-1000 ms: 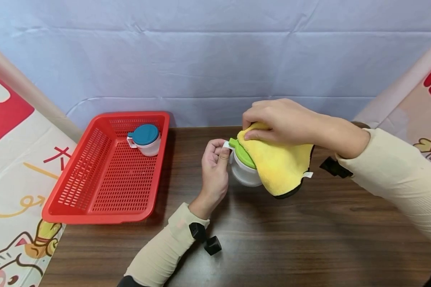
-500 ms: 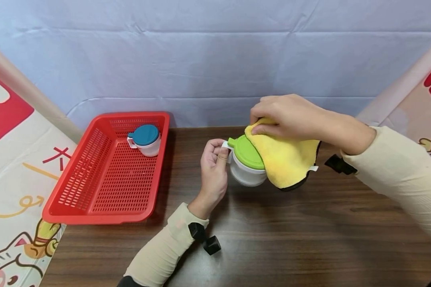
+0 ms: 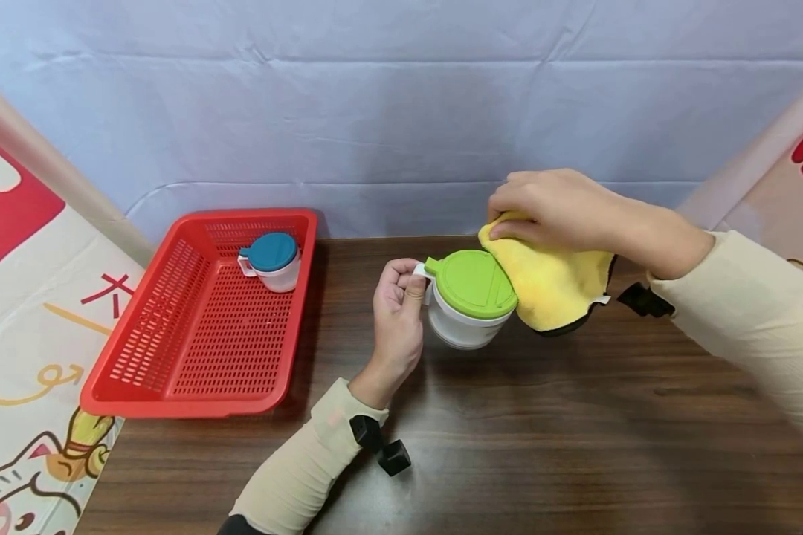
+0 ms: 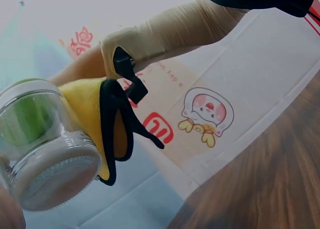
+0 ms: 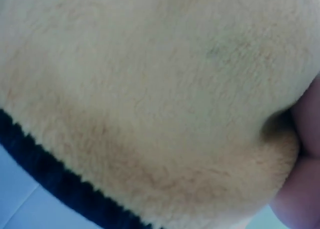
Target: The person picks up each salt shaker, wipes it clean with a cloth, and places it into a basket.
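A clear jar [image 3: 466,332] with a green lid [image 3: 476,284] and a white handle is held above the table by my left hand [image 3: 399,312], whose thumb and fingers pinch the handle. In the left wrist view the jar's ribbed base [image 4: 60,181] shows, tilted. My right hand [image 3: 565,208] grips a yellow cloth [image 3: 555,286] with dark edging by its upper corner. The cloth hangs against the right side of the lid. Fuzzy cloth [image 5: 150,89] fills most of the right wrist view, with two fingers at its right edge.
To the left stands a red perforated basket [image 3: 187,408] on the brown wooden table [image 3: 508,461]. A similar jar with a blue lid [image 3: 272,252] sits in its far right corner. A pale cloth backdrop [image 3: 401,111] rises behind the table.
My right hand has drawn the yellow cloth rightward across the green lid, so the lid's whole top now shows. My left hand keeps its hold on the handle, nearly still.
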Tool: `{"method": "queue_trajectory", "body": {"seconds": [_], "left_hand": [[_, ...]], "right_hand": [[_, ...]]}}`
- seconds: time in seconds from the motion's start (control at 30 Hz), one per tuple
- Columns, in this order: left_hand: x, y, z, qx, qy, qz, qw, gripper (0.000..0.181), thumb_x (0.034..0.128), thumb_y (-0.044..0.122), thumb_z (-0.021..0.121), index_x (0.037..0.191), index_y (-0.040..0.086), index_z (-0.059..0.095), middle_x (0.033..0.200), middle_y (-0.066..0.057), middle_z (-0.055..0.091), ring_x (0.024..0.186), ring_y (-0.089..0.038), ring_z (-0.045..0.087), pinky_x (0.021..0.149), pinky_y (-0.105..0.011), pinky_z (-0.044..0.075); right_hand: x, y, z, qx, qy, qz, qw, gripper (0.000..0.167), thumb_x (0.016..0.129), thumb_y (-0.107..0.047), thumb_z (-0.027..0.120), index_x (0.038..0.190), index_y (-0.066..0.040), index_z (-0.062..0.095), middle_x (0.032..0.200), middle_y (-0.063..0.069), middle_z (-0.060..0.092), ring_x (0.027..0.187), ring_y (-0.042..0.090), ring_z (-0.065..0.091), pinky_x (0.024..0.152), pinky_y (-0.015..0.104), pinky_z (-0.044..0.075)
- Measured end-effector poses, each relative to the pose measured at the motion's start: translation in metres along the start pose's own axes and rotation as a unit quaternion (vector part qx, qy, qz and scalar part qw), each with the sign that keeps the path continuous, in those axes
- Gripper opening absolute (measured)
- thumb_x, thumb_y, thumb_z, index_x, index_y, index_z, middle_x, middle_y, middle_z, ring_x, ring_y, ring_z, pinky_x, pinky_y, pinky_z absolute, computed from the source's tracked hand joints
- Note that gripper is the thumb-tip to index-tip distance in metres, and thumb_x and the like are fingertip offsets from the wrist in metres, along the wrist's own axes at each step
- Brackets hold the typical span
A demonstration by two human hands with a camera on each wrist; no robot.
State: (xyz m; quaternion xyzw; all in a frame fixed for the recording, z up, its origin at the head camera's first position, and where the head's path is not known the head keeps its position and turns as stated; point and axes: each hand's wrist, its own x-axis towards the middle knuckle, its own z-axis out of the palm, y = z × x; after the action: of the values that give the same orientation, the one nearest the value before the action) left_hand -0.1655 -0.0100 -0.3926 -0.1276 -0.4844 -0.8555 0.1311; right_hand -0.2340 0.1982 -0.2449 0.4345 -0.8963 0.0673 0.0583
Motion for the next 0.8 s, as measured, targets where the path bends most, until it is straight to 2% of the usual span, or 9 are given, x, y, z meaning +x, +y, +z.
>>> {"method": "queue_trajectory", "body": {"seconds": [0.2, 0.37, 0.47, 0.63, 0.8], "left_hand": [[0.0, -0.001, 0.001, -0.007, -0.007, 0.008, 0.9999, 0.037, 0.0896, 0.035, 0.065, 0.106, 0.005, 0.055, 0.083, 0.01, 0.064, 0.086, -0.004, 0.06, 0.081, -0.02, 0.046], [0.001, -0.001, 0.0, -0.002, -0.009, 0.01, 0.9999, 0.036, 0.0901, 0.035, 0.065, 0.106, 0.005, 0.055, 0.084, 0.01, 0.065, 0.087, -0.004, 0.06, 0.082, -0.02, 0.046], [0.001, -0.001, -0.001, -0.001, -0.009, 0.009, 0.9999, 0.035, 0.0904, 0.034, 0.065, 0.106, 0.004, 0.055, 0.084, 0.01, 0.065, 0.088, -0.004, 0.06, 0.081, -0.02, 0.047], [0.001, 0.0, -0.001, 0.0, -0.006, 0.006, 1.0, 0.035, 0.0907, 0.033, 0.064, 0.107, 0.003, 0.054, 0.085, 0.008, 0.064, 0.088, -0.005, 0.06, 0.082, -0.02, 0.047], [0.001, -0.001, 0.0, -0.002, -0.004, 0.002, 1.0, 0.031, 0.0933, 0.027, 0.063, 0.108, 0.001, 0.054, 0.085, 0.007, 0.064, 0.088, -0.005, 0.06, 0.082, -0.021, 0.047]], "right_hand": [[-0.01, 0.018, 0.002, -0.012, -0.002, 0.014, 0.9998, 0.007, 0.094, -0.02, 0.075, 0.09, -0.022, 0.07, 0.086, -0.007, 0.061, 0.078, 0.013, 0.055, 0.065, 0.041, 0.047], [-0.021, 0.026, -0.004, -0.012, 0.001, 0.04, 0.9991, 0.003, 0.095, -0.021, 0.074, 0.096, -0.021, 0.072, 0.089, -0.006, 0.061, 0.077, 0.014, 0.053, 0.064, 0.041, 0.044], [-0.027, 0.027, -0.01, -0.006, 0.009, 0.049, 0.9988, 0.006, 0.094, -0.018, 0.075, 0.099, -0.02, 0.074, 0.091, -0.007, 0.063, 0.078, 0.012, 0.051, 0.067, 0.039, 0.043], [-0.034, 0.025, -0.018, 0.01, 0.028, 0.026, 0.9992, 0.01, 0.092, -0.013, 0.076, 0.1, -0.019, 0.075, 0.095, -0.008, 0.066, 0.08, 0.01, 0.053, 0.07, 0.036, 0.044], [-0.035, 0.019, -0.025, 0.053, 0.041, -0.012, 0.9977, 0.006, 0.094, -0.012, 0.074, 0.098, -0.016, 0.075, 0.096, -0.009, 0.067, 0.083, 0.009, 0.057, 0.074, 0.025, 0.043]]}}
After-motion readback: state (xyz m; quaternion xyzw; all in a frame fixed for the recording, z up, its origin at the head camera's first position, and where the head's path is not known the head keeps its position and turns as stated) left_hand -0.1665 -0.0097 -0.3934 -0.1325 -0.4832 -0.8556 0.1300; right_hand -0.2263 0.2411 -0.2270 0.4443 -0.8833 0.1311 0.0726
